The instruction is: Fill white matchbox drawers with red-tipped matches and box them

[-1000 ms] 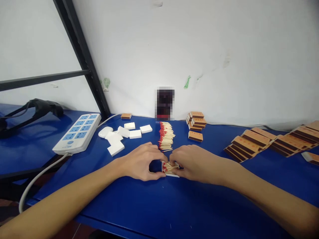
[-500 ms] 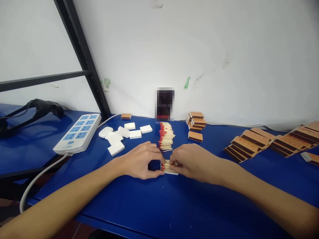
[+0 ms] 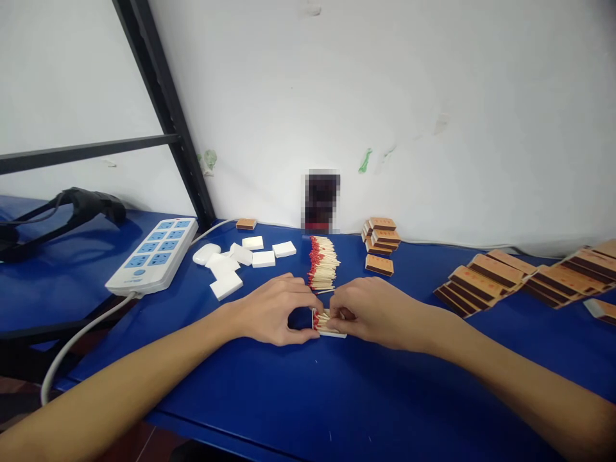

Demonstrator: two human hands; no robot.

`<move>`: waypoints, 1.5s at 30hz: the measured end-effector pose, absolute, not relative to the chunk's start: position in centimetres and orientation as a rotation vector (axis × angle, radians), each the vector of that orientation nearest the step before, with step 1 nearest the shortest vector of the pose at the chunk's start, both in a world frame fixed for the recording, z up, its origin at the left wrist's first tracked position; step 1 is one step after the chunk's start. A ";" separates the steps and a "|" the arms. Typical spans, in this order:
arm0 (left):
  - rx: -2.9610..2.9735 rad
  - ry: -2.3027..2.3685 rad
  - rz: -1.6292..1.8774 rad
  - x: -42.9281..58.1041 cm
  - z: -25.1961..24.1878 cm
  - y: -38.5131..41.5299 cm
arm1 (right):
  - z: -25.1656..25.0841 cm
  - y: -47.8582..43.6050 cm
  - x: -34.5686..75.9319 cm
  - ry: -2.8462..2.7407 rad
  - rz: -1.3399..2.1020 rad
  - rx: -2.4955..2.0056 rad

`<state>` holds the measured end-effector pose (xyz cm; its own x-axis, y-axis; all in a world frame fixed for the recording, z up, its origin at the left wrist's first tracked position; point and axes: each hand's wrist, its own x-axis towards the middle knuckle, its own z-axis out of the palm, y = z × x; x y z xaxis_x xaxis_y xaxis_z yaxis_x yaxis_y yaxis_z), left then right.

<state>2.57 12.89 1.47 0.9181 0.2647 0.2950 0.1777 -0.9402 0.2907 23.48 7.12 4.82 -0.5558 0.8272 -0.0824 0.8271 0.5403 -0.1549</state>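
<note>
A small white tray [image 3: 337, 334] lies on the blue table, with red-headed matches [image 3: 321, 319] in it. My left hand [image 3: 280, 310] grips the tray's left end between thumb and fingers. My right hand [image 3: 368, 314] is closed over the tray's right part, its fingertips down on the matches; whether it pinches any is hidden. Just behind my hands lies a long pile of loose matches [image 3: 323, 263], red heads to the left.
White trays [image 3: 263, 259] lie at the back left, beside a power strip [image 3: 151, 253]. Matchboxes [image 3: 382, 236] are stacked at the back, one box [image 3: 379, 264] in front. Overlapping box sleeves [image 3: 486, 276] spread to the right. A black headset [image 3: 86, 205] lies far left.
The whole view has shifted slightly. Both hands stay at the tray, with only slight movement of the fingers.
</note>
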 end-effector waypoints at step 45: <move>2.832 0.631 0.578 2.4 1.4 13.4 | 2.6 9.9 25.1 -2.568 0.275 -1.630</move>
